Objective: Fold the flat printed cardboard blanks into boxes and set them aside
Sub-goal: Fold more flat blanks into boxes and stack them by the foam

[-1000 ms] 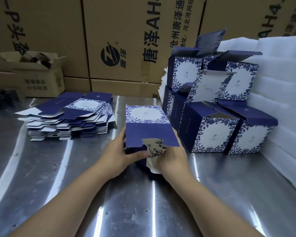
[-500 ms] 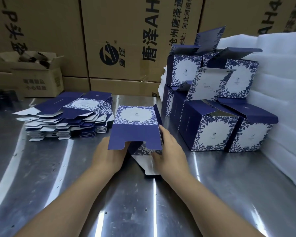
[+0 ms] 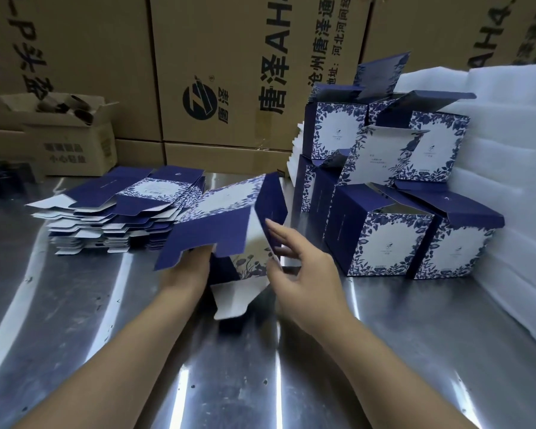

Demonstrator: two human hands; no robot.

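Observation:
A half-opened blue and white floral box (image 3: 229, 209) is held above the steel table (image 3: 75, 305), tilted to the left with its flaps hanging loose. My left hand (image 3: 189, 267) grips it from below, under the blue flap. My right hand (image 3: 300, 270) has straight fingers that touch the box's dark blue right side panel. A stack of flat printed blanks (image 3: 118, 212) lies to the left. Several folded boxes (image 3: 384, 239) are piled to the right, lids open.
Large brown cartons (image 3: 229, 72) form a wall behind the table. A small open carton (image 3: 72, 137) sits at the back left. White foam sheets (image 3: 508, 181) line the right side. A white flap of the held box hangs down near the table.
The box has tipped to the left and opened out further. My right hand has let go of its lower edge and now touches the right panel with straight fingers.

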